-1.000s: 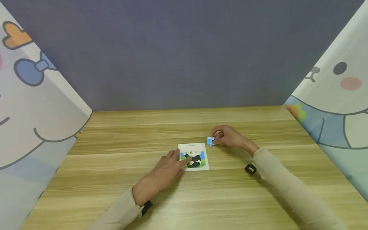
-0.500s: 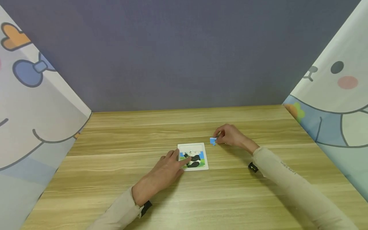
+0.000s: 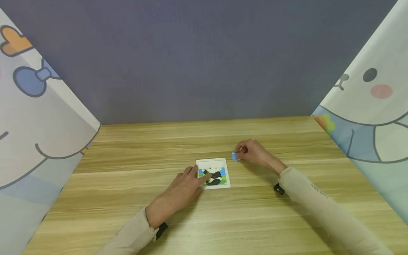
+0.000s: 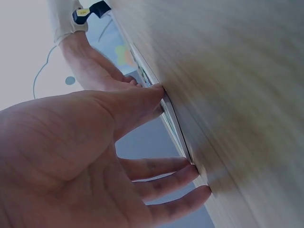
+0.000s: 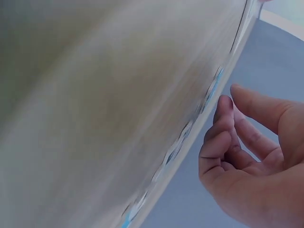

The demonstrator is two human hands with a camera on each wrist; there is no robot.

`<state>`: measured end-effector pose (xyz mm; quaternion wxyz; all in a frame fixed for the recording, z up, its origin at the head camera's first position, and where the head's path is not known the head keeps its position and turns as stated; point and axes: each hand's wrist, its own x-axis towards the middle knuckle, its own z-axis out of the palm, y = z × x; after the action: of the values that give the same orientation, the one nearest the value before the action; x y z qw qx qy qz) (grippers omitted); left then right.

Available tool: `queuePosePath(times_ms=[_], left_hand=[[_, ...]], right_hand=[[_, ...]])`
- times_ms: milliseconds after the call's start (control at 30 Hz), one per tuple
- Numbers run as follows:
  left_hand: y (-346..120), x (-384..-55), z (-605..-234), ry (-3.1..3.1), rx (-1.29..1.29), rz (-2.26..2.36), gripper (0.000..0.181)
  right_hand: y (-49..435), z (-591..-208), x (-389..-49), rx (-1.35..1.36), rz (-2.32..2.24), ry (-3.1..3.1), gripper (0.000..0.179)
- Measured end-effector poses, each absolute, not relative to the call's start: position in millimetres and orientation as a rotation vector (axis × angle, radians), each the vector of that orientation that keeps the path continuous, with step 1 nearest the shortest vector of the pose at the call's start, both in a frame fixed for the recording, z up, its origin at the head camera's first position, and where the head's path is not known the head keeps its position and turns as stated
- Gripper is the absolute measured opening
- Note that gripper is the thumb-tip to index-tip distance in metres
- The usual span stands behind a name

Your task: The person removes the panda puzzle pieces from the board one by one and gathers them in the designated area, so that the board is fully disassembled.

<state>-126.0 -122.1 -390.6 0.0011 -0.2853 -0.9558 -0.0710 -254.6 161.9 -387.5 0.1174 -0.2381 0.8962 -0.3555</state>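
A square white puzzle tray (image 3: 228, 177) with a panda picture lies on the table. The left hand (image 3: 183, 191) rests at its left side, index finger stretched over the panda, thumb at the near edge; the left wrist view shows the other fingertips along the tray's edge. To the tray's upper right, a small blue puzzle piece (image 3: 234, 156) lies under the right hand's fingertips. That right hand (image 5: 256, 147) has curled fingers, thumb and index tips close together beside a blue-edged piece (image 5: 213, 90); I cannot tell if they pinch it.
In the right wrist view, more thin pieces (image 5: 175, 147) lie along the table, hidden in the head view. The wooden table (image 3: 159, 148) meets a grey back wall (image 3: 204, 71). Cartoon-printed panels (image 3: 47, 124) stand at both sides. Each wrist wears a black device (image 3: 279, 189).
My right hand and the blue piece shift a little right, then slightly back left; less of the piece shows now. The left hand stays on the tray.
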Motion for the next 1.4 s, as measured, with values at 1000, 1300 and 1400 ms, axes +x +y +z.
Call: queuePosePath(times_ms=[1000, 1300, 1400], left_hand=[[-120.3, -124.8, -392.5, -3.032, -0.866, -0.146, 0.047], [-119.5, -124.4, -392.0, -3.04, -0.862, -0.137, 0.048], [-119.5, -124.2, -391.7, -3.034, -0.861, -0.135, 0.048]], right_hand=[[117.1, -392.3, -210.9, -0.562, -1.163, 2.435, 0.01], [116.2, -392.6, -208.7, -0.633, -1.186, 2.452, 0.015], [115.7, -392.4, -207.2, -0.656, -1.206, 2.457, 0.014]])
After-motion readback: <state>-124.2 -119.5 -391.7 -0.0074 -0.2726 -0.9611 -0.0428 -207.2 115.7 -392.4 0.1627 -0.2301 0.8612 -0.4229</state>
